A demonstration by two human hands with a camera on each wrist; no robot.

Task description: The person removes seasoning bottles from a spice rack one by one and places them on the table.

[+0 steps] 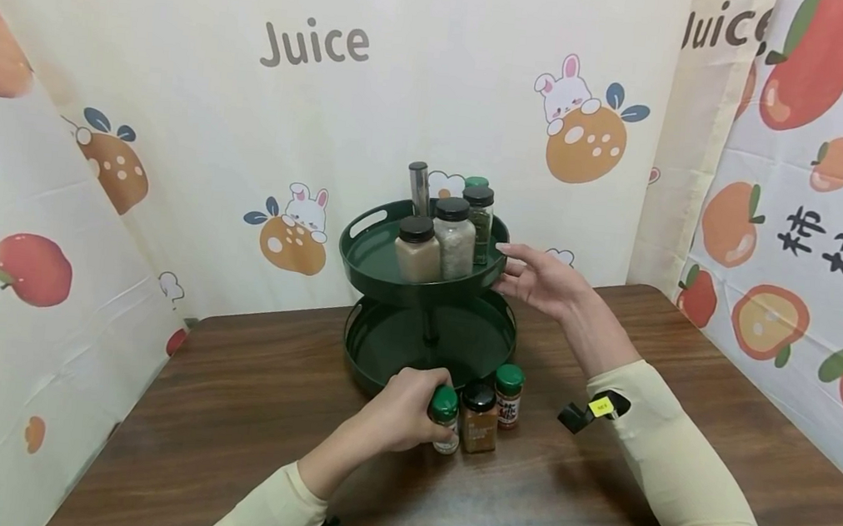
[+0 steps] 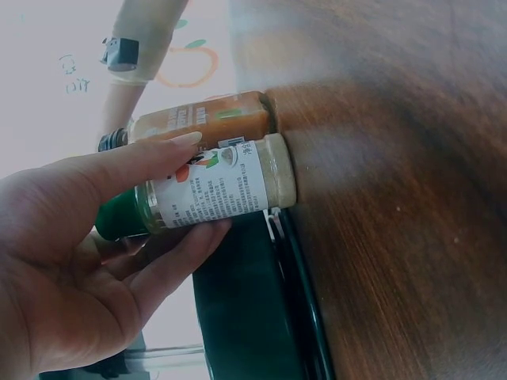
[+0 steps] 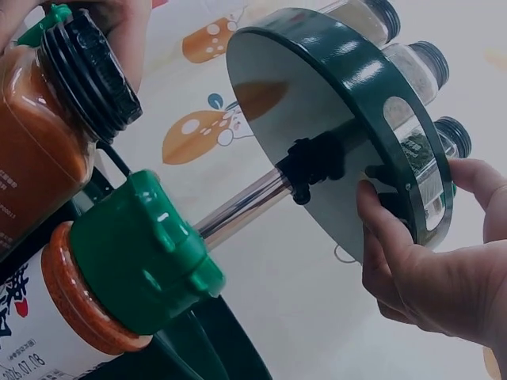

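Note:
My left hand (image 1: 404,412) pinches a green-capped spice jar (image 2: 210,186) between thumb and fingers. The jar stands at the table, close to the front of a two-tier dark green rotating rack. Beside it are a black-capped jar of orange-brown powder (image 1: 479,431) and another green-capped jar (image 1: 506,408) with red contents. My right hand (image 1: 543,286) holds the right rim of the upper tray (image 1: 371,259), with fingers at its wall and underside in the right wrist view (image 3: 444,269). The lower tray (image 1: 392,344) holds nothing visible.
On the upper tray stand a jar of tan powder (image 1: 417,261), a jar of white grains (image 1: 456,249), a jar of green herbs (image 1: 481,218) and a green-capped one (image 1: 476,182) mostly hidden. A metal post (image 1: 419,188) rises there. Printed curtains (image 1: 201,110) border the wooden table (image 1: 244,398).

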